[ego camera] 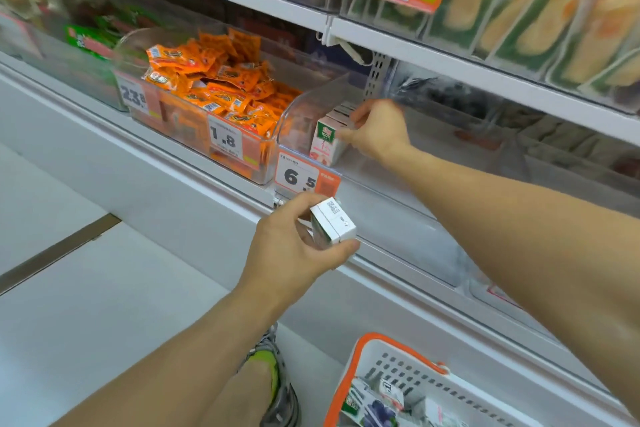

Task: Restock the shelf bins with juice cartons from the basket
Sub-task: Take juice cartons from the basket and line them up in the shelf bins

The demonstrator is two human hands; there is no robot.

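Clear bin (294, 114) is narrow; my right hand (375, 130) pinches the front juice carton (325, 146), my left hand (294, 250) grips a spare carton (334, 224); a nudge could topple the row.

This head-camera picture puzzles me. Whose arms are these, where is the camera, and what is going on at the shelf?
No machine here: a person wears a camera on the head, looking forward and down, so the two arms are their own. They face a shop shelf. The right hand reaches into a clear shelf bin and grips a white juice carton with pink print, the front one of a short row standing there. The left hand holds a second carton in front of the shelf edge, just below the 6.5 price tag. The neighbouring bin holds orange snack packets. At the bottom, a white basket with an orange rim stands on the floor with more cartons inside.
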